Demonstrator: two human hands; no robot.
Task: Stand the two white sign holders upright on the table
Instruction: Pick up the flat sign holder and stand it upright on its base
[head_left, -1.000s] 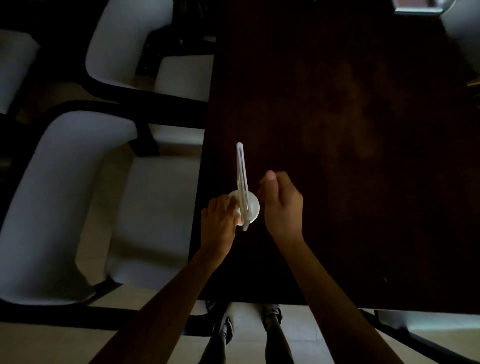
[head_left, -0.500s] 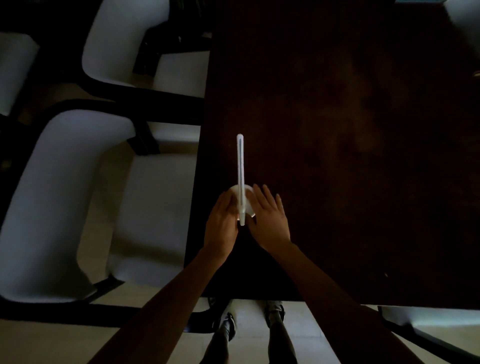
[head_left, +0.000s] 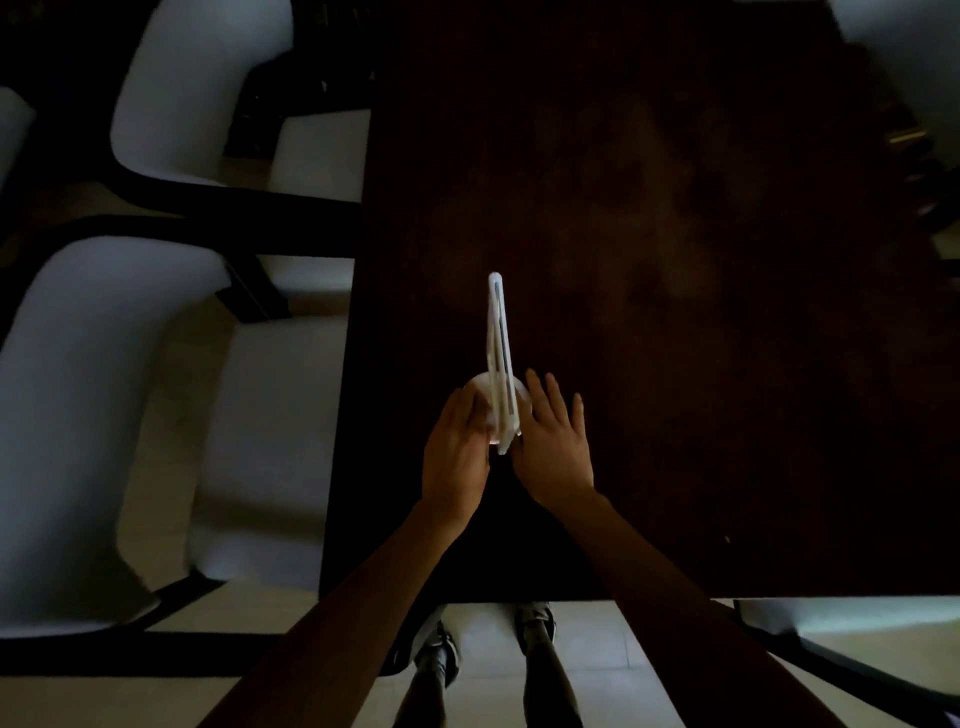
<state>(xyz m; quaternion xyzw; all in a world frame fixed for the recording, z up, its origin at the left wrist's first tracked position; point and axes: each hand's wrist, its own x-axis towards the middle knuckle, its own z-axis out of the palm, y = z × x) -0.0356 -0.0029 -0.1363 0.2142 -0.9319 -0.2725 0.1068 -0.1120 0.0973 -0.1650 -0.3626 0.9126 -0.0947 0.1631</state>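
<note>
A white sign holder (head_left: 500, 358) stands upright on its round base (head_left: 480, 389) near the left edge of the dark table (head_left: 675, 260). I see it from above, so its flat panel shows as a thin edge, slightly fanned at the near end. Whether this is one panel or two close together, I cannot tell. My left hand (head_left: 457, 449) lies against the base's left side with its fingers straight. My right hand (head_left: 553, 441) is flat just right of the panel, fingers spread and gripping nothing.
Two pale chairs with black frames (head_left: 78, 415) (head_left: 197, 88) stand along the table's left side. Another pale chair seat (head_left: 852, 613) shows at the near right corner. The table's near edge (head_left: 519, 597) runs above my feet.
My right hand has gone from curled next to the panel to flat with spread fingers. Both hands now flank the base, and the panel stays upright.
</note>
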